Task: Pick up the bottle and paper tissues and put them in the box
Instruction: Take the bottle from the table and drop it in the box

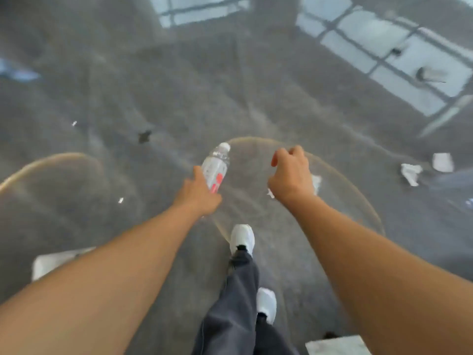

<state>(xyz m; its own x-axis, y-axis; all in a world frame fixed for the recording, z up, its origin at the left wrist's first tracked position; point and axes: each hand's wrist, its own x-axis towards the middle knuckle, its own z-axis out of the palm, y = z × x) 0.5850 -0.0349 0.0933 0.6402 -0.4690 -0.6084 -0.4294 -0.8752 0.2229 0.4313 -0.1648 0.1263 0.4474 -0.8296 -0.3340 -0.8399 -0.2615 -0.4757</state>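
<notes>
A clear plastic bottle (216, 165) with a white cap and a red label is held in my left hand (198, 194), neck pointing away from me. My right hand (290, 174) is closed around white paper tissue (316, 183), bits of which stick out at its right and lower left. More crumpled tissues (411, 173) and a flat white piece (442, 162) lie on the grey floor at the right. No box is clearly visible.
I stand on a grey concrete floor; my white shoes (242, 238) and dark trousers are below my hands. A white object (55, 261) lies at lower left, another (337, 345) at the bottom edge. Small scraps (120, 200) and a dark stain (144, 136) dot the floor.
</notes>
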